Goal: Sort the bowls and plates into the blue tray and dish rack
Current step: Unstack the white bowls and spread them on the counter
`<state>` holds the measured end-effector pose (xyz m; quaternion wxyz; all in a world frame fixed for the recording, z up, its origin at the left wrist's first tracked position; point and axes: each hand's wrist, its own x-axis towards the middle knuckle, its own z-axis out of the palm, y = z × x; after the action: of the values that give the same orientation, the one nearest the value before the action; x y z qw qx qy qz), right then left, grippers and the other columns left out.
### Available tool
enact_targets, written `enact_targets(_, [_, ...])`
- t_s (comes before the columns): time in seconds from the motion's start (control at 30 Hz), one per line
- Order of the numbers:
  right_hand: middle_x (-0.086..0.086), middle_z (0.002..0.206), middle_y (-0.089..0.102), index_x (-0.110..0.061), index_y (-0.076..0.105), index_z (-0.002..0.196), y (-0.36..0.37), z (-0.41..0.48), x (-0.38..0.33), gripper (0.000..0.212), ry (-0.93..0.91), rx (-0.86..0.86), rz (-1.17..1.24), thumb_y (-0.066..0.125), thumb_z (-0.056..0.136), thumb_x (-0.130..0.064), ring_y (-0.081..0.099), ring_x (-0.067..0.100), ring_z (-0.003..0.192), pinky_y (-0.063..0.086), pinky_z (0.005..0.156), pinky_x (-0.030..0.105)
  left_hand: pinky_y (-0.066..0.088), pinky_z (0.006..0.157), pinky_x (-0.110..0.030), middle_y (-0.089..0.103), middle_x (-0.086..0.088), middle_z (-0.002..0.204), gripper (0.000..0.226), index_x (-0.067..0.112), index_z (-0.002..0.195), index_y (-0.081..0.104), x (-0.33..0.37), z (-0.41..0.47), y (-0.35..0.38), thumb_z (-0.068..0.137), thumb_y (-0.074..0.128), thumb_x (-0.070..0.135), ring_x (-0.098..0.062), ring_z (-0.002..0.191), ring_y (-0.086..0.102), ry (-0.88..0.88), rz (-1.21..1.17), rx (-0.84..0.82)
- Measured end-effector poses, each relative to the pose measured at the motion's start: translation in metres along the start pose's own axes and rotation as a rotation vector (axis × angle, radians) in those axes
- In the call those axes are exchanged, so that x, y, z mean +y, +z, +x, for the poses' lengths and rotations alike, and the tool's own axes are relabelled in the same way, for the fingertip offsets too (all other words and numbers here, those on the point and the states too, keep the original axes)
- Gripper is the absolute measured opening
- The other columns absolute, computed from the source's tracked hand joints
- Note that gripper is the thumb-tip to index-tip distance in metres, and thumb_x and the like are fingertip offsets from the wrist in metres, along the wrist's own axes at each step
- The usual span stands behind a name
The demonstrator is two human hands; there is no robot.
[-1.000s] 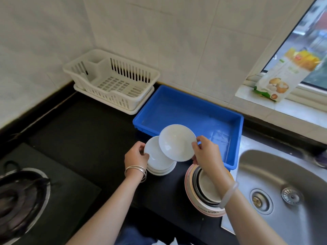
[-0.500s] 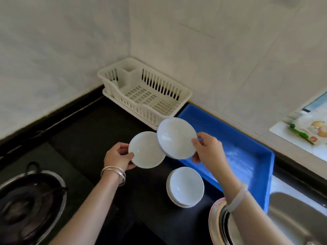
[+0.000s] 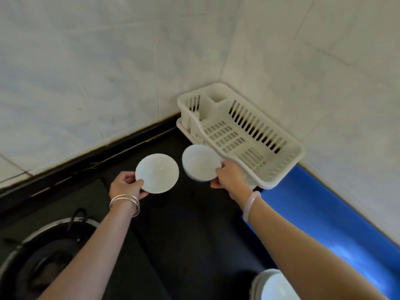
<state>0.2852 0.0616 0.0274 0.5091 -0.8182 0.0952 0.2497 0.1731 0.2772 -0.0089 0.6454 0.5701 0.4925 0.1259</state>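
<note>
My left hand point(image 3: 126, 186) grips a small white plate point(image 3: 157, 173) by its lower left rim, held above the black counter. My right hand point(image 3: 230, 177) holds a second white plate point(image 3: 200, 163) by its right edge, tilted, just in front of the near left corner of the cream dish rack point(image 3: 290, 163). The rack sits in the wall corner with nothing in it. The blue tray point(image 3: 320, 215) lies to the rack's right, partly behind my right forearm. A stack of white plates point(image 3: 275, 286) shows at the bottom edge.
A gas burner point(image 3: 39, 256) sits at the lower left on the black counter point(image 3: 190, 234). White tiled walls close in behind the rack and along the left.
Both hands have carried their plates away from the stack and up toward the dish rack. The view has swung left, so the sink and window have left the frame.
</note>
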Motion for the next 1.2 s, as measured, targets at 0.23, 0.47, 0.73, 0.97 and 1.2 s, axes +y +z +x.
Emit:
enact_targets(0.23, [0.010,0.101,0.055,-0.007,0.045,0.127,0.058,0.060,-0.012,0.035,0.095,-0.013,0.079,0.042,0.092,-0.002,0.061,0.023,0.071,0.055,0.046,0.025,0.056,0.064,-0.038,0.060,-0.012,0.112,0.026,0.010,0.098,0.057,-0.002,0.059,0.002,0.078,0.062,-0.006,-0.034,0.101,0.061,-0.080,-0.045,0.102])
enact_targets(0.47, [0.017,0.125,0.051,-0.008,0.043,0.128,0.083,0.087,-0.012,0.037,0.145,0.024,0.114,0.043,0.092,0.000,0.061,0.027,0.084,0.047,0.034,0.019,0.055,0.061,-0.037,0.060,-0.010,0.107,0.026,0.012,0.095,0.056,-0.011,0.082,0.005,0.078,0.062,-0.006,-0.034,0.103,0.061,-0.109,-0.091,0.154])
enact_targets(0.73, [0.016,0.121,0.052,-0.011,0.044,0.123,0.091,0.097,-0.004,0.030,0.106,-0.040,0.090,0.043,0.093,-0.004,0.063,0.021,0.075,0.053,0.044,0.023,0.055,0.061,-0.036,0.060,-0.012,0.114,0.026,0.014,0.095,0.055,-0.016,0.085,0.007,0.078,0.061,-0.005,-0.034,0.105,0.060,-0.138,-0.138,0.174])
enact_targets(0.97, [0.011,0.108,0.062,-0.023,0.044,0.131,0.078,0.088,0.006,0.035,0.164,-0.157,0.220,0.052,0.096,-0.024,0.069,0.024,0.080,0.058,0.058,0.029,0.053,0.071,-0.034,0.057,-0.011,0.121,0.025,0.017,0.103,0.054,-0.020,0.072,0.008,0.084,0.060,0.003,-0.028,0.104,0.061,-0.179,-0.254,0.149])
enact_targets(1.2, [0.014,0.133,0.053,-0.018,0.047,0.136,0.088,0.080,0.010,0.049,0.187,-0.112,0.639,0.057,0.091,-0.003,0.067,0.022,0.091,0.060,0.064,0.024,0.058,0.062,-0.031,0.053,-0.012,0.132,0.046,0.015,0.130,0.049,-0.033,0.055,0.013,0.086,0.059,0.006,-0.031,0.097,0.065,-0.392,-0.682,-0.006])
